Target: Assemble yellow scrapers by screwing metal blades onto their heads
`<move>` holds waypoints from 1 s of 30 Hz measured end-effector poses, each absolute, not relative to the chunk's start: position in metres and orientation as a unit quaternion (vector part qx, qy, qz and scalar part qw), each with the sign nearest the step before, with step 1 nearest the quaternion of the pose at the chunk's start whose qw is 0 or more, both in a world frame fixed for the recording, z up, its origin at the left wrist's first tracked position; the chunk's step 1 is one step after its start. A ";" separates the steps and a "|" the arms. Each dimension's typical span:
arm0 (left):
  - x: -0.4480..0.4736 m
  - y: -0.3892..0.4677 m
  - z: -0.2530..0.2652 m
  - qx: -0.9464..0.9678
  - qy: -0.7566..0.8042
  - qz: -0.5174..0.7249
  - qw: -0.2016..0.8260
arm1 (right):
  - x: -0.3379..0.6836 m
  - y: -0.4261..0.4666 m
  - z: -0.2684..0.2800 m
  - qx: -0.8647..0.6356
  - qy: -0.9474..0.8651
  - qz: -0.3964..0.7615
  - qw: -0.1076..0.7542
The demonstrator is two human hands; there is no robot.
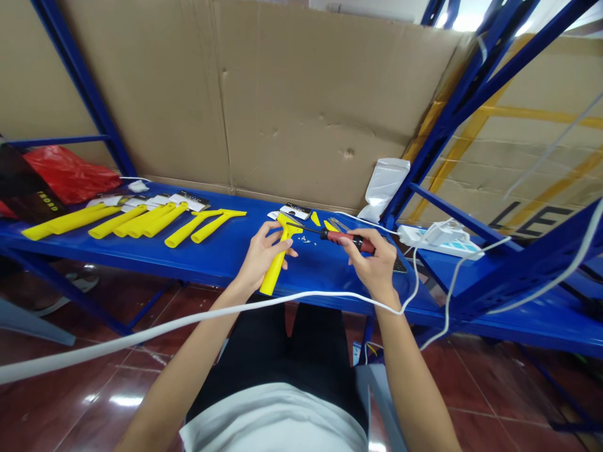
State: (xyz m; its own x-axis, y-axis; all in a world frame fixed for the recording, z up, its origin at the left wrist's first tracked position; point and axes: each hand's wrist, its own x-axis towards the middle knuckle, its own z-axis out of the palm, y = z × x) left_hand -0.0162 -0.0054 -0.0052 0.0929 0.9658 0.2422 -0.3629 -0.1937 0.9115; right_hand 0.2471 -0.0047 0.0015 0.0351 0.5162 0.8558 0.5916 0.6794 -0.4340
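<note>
My left hand point(266, 248) is closed round a yellow plastic handle point(269, 276) with a forked, wider head at its far end. In my right hand point(372, 254) is a screwdriver point(346, 240) with a red and black grip, its shaft pointing left at the handle's head. Whether the tip touches the head I cannot tell. Small pale bits like screws point(306, 239) lie on the blue table just right of the handle. Behind them are a small yellow plastic piece point(315, 218) and a printed card point(296, 211).
More yellow handles point(141, 220) lie in a row along the left of the blue table point(221, 260), several with cards. A white cable point(188, 323) crosses in front of my forearms. At the right are a power strip point(438, 238) and a white pouch point(384, 185); cardboard point(306, 107) stands behind.
</note>
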 end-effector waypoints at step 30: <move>-0.017 -0.005 -0.006 0.497 0.309 0.600 0.546 | 0.246 -0.009 0.004 -0.374 -0.697 -0.030 0.611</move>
